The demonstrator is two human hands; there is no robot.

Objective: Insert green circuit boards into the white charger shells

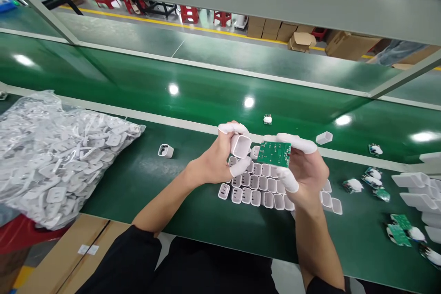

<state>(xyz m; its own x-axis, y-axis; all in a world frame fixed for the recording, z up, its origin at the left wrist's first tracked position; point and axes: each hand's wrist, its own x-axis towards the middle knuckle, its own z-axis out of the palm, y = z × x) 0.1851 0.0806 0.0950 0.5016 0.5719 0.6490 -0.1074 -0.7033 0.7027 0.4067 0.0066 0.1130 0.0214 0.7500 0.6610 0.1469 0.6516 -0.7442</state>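
Note:
My left hand [220, 156], with white finger covers, grips a white plastic charger housing [240, 146] whose open end faces right and toward me. Between the covered thumb and fingers of my right hand [306, 165] is a green circuit board [274, 153], its soldered side showing. The board is just right of the housing, and the two look apart. Below both hands stand rows of white charger housings [263, 183] with their open ends up. Dark parts show inside several of them, while others look hollow. My right hand hides part of these rows.
At left lies a clear bag of white plastic pieces [58, 161]. One housing [166, 150] stands apart, left of my hands. Loose circuit boards [399, 229] and stacked white housings [420, 193] are at right. A grey metal frame bar [220, 71] crosses behind the bench.

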